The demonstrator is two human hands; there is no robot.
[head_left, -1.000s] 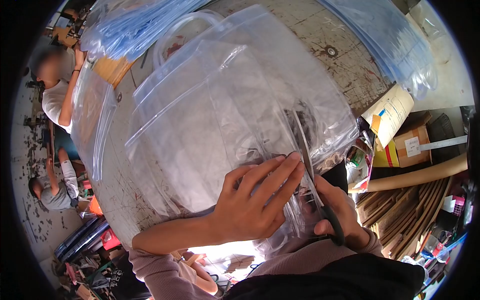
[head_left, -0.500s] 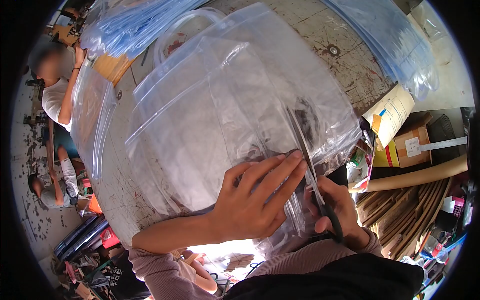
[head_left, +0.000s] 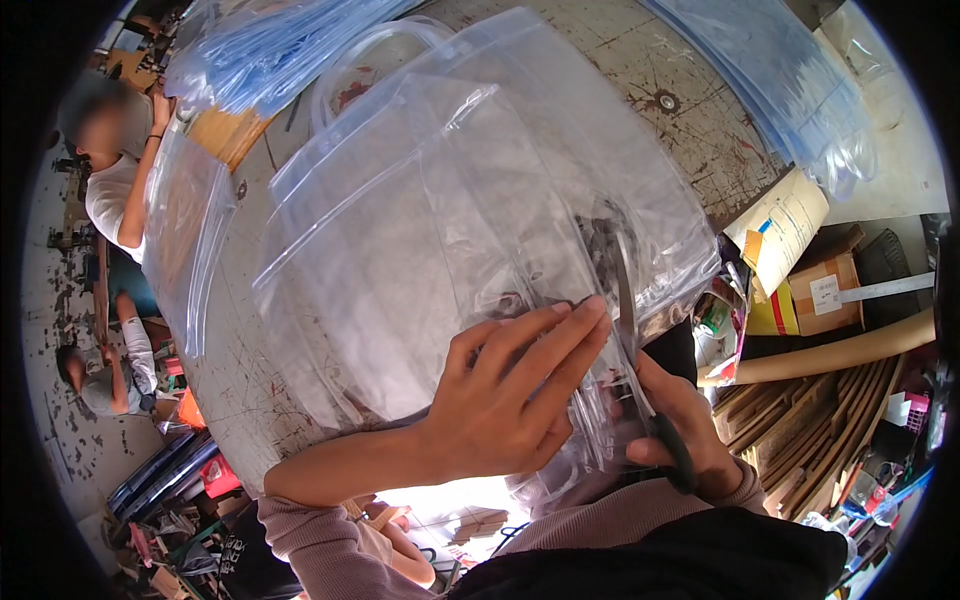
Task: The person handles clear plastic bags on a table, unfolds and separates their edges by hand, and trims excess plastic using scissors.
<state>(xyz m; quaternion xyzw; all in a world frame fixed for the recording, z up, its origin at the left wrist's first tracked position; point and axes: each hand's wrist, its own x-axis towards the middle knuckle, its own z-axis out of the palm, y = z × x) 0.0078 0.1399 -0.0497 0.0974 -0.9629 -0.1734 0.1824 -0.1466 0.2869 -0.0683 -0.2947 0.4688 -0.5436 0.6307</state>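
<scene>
A clear plastic bag (head_left: 400, 230) with a looped tube handle lies flat on the scratched table (head_left: 225, 400). My left hand (head_left: 515, 395) rests on its lower part, palm down, fingers stretched out towards the upper right. Just right of those fingertips, my right hand (head_left: 690, 425) is wrapped round the dark handles of scissors (head_left: 627, 300). The blades point up and away over the bag's right side, beside a narrow strip of plastic. Crumpled clear plastic bunches between my two hands.
Bluish plastic sheets (head_left: 270, 60) lie at the back left, more (head_left: 770, 90) at the back right. A clear piece (head_left: 185, 230) hangs at the left edge. People are at the left. A cardboard box (head_left: 828, 290) and a brown roll (head_left: 830, 345) stand right.
The scissors have swung slightly to the right, and their blades look closer together than before. My right hand has shifted a little with them. My left hand has hardly moved.
</scene>
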